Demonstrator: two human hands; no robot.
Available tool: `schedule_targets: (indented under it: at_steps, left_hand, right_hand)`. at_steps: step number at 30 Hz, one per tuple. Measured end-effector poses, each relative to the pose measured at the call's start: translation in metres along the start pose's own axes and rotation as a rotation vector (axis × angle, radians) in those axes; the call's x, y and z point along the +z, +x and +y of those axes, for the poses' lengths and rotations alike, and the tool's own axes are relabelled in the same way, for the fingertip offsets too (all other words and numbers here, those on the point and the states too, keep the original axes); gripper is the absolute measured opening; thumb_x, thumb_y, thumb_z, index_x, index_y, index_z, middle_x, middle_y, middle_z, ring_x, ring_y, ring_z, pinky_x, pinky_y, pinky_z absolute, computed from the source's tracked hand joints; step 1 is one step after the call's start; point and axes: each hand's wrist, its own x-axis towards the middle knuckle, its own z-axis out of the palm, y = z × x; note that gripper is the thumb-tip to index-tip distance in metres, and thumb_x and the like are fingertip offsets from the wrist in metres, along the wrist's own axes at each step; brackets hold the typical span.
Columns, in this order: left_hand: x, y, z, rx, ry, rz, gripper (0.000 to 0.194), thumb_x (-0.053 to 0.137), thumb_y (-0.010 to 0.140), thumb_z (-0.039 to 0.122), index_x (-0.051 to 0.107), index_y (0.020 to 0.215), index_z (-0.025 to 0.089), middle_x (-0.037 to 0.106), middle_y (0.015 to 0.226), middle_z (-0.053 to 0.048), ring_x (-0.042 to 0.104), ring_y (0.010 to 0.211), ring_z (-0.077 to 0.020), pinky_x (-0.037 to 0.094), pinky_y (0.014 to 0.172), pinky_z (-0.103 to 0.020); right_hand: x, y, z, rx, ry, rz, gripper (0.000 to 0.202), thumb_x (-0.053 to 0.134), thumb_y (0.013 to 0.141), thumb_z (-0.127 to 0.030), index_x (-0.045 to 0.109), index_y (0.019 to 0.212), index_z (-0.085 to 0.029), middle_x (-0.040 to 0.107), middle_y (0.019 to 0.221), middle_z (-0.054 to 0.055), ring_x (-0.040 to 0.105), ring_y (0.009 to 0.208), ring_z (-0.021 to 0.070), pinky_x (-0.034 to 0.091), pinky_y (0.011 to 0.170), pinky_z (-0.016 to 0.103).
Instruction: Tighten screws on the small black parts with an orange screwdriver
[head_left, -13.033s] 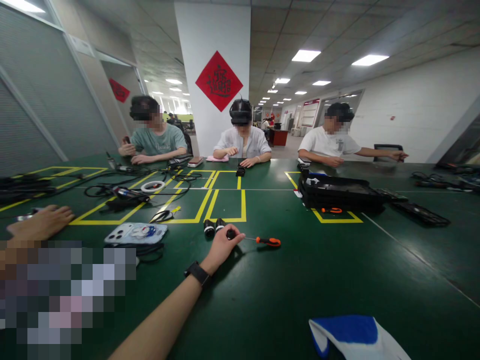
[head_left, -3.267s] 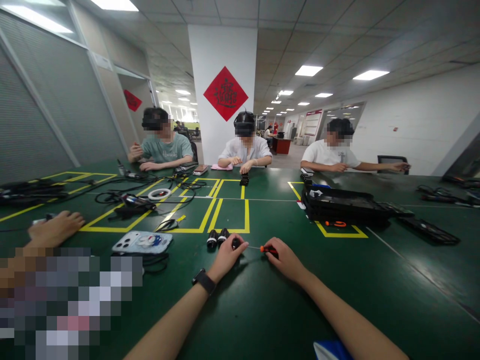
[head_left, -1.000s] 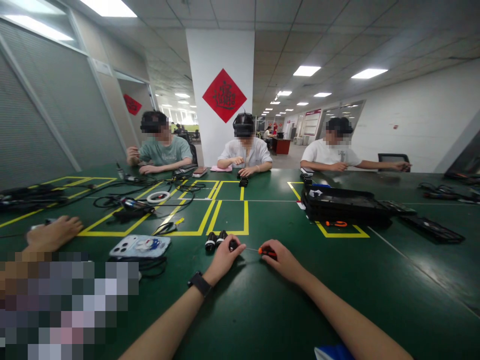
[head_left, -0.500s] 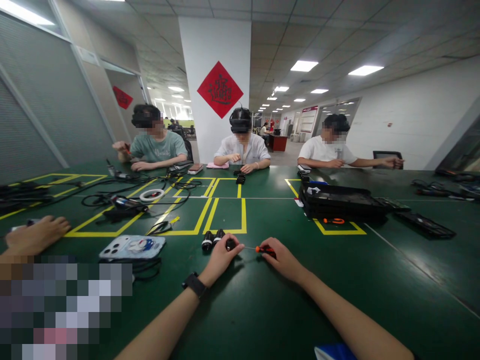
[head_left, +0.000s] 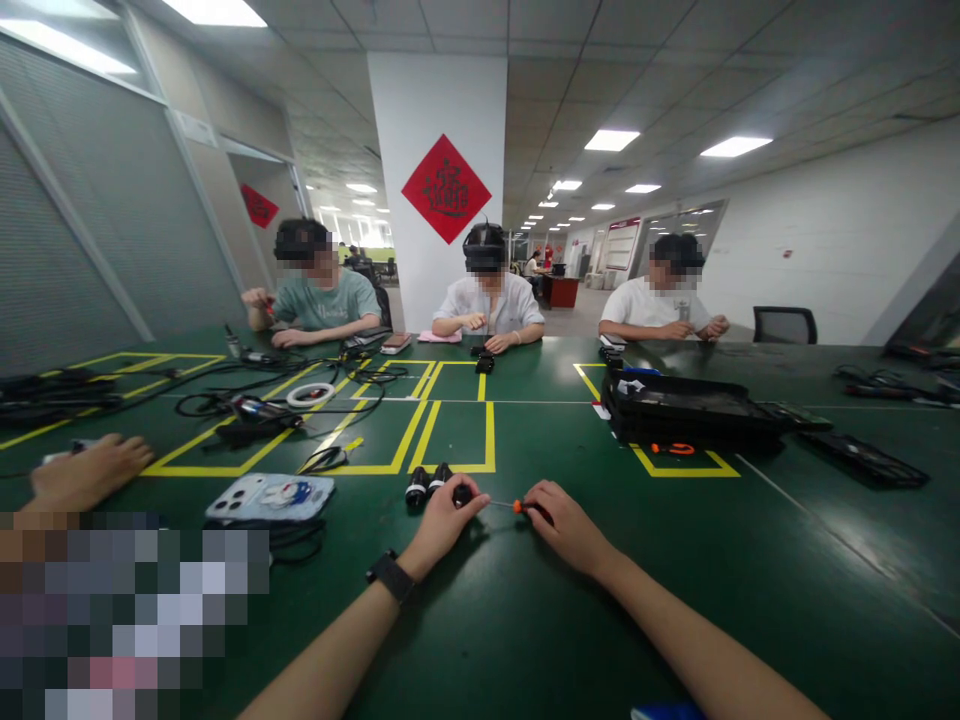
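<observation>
Over the green table (head_left: 480, 610), my left hand (head_left: 448, 512) is closed around a small black round part (head_left: 463, 494), mostly covered by my fingers. My right hand (head_left: 562, 520) grips a screwdriver (head_left: 517, 507) with an orange and black handle. Its thin metal shaft points left, and the tip meets the black part or my left fingertips; which one I cannot tell. Just behind my left hand stand two black cylindrical pieces (head_left: 418, 487) with white bands.
A phone in a patterned case (head_left: 274, 497) lies left, with black cables around it. Another person's hand (head_left: 94, 475) rests at the far left. Black trays (head_left: 690, 410) and an orange tool (head_left: 673, 449) lie right. Three people sit across the table.
My head view has shifted slightly, so the scene sits a little lower. Both hands keep their hold, with the screwdriver still between them. The person at right has drawn an outstretched arm inward.
</observation>
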Motion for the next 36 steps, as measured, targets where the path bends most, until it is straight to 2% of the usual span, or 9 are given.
schedule_targets:
  at_steps: [7,11,15,23,27,32,36]
  left_hand:
    - [0.0,-0.001,-0.002,-0.012,-0.015,0.018,0.028,0.055,0.071,0.045,0.056,0.073,0.018,0.057,0.069,0.001,0.051,0.065,-0.0136,0.039,0.064,-0.025]
    - [0.0,0.0,-0.001,-0.005,-0.006,0.009,0.027,0.056,0.071,0.045,0.055,0.074,0.018,0.057,0.071,0.0,0.051,0.067,-0.0138,0.04,0.066,-0.025]
    - [-0.001,0.0,0.0,0.019,-0.005,-0.006,0.025,0.055,0.072,0.043,0.054,0.075,0.017,0.056,0.073,0.001,0.051,0.069,-0.0136,0.04,0.068,-0.025]
    - [0.0,-0.002,-0.004,0.04,0.001,-0.018,0.024,0.056,0.073,0.041,0.055,0.078,0.017,0.056,0.075,0.001,0.051,0.071,-0.0134,0.04,0.069,-0.026]
    - [-0.001,-0.004,-0.004,0.026,-0.003,-0.027,0.024,0.053,0.075,0.041,0.054,0.08,0.018,0.056,0.073,0.001,0.051,0.069,-0.013,0.04,0.067,-0.026]
    - [-0.001,-0.005,0.0,0.038,-0.01,-0.018,0.024,0.055,0.074,0.041,0.054,0.079,0.018,0.056,0.075,0.001,0.052,0.072,-0.0134,0.041,0.069,-0.026]
    - [0.001,-0.005,0.002,0.043,0.007,-0.024,0.023,0.056,0.073,0.039,0.054,0.079,0.018,0.056,0.076,0.001,0.053,0.073,-0.0135,0.041,0.071,-0.026]
  right_hand:
    - [0.001,-0.002,0.0,0.037,0.003,0.014,0.013,0.049,0.083,-0.02,0.055,0.095,-0.019,0.054,0.096,0.006,0.05,0.09,0.019,0.041,0.082,0.033]
    - [0.0,-0.001,-0.001,0.031,0.008,-0.01,0.018,0.053,0.081,-0.023,0.053,0.099,-0.019,0.054,0.097,0.006,0.049,0.091,0.0189,0.04,0.082,0.032]
    - [-0.005,-0.002,-0.001,0.048,-0.044,-0.033,0.019,0.048,0.084,-0.025,0.054,0.1,-0.019,0.054,0.097,0.006,0.049,0.091,0.019,0.04,0.081,0.033]
    - [-0.019,-0.005,0.009,-0.067,-0.148,-0.142,0.02,0.046,0.082,-0.02,0.057,0.099,-0.018,0.055,0.1,0.007,0.047,0.094,0.0198,0.036,0.085,0.034]
    - [-0.013,-0.008,0.015,-0.017,-0.07,-0.104,0.013,0.051,0.079,-0.017,0.057,0.09,-0.017,0.056,0.093,0.006,0.049,0.087,0.0184,0.039,0.08,0.032]
    - [-0.004,-0.009,0.019,0.081,0.01,-0.025,0.016,0.057,0.075,-0.018,0.054,0.09,-0.017,0.054,0.089,0.004,0.049,0.078,0.0156,0.04,0.072,0.029]
    - [-0.004,-0.009,0.018,0.075,0.008,-0.01,0.017,0.058,0.076,-0.022,0.053,0.091,-0.018,0.054,0.089,0.004,0.049,0.079,0.016,0.04,0.072,0.029]
